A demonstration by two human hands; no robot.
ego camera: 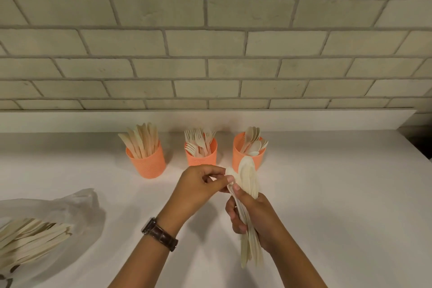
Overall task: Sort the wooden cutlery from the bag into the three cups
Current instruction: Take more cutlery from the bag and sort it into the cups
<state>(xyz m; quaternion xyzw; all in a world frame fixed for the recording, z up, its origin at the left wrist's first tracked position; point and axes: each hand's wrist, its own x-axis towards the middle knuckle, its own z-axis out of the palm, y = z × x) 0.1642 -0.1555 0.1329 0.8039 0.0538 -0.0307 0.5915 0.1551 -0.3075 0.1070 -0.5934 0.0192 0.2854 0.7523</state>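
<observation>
Three orange cups stand in a row near the back of the counter: the left cup (149, 163) holds wooden knives, the middle cup (201, 159) holds forks, the right cup (238, 154) holds spoons. My right hand (254, 220) grips a bundle of wooden cutlery (249, 180), spoon bowls pointing up, just in front of the right cup. My left hand (198, 187) pinches the top piece of that bundle with thumb and fingertips. A clear plastic bag (70, 208) at the lower left holds several more wooden pieces (30, 238).
The white counter (327, 194) stretches out to the right and ends at an edge at the far right. A low white ledge (210, 119) and a brick wall rise behind the cups. A watch (160, 234) sits on my left wrist.
</observation>
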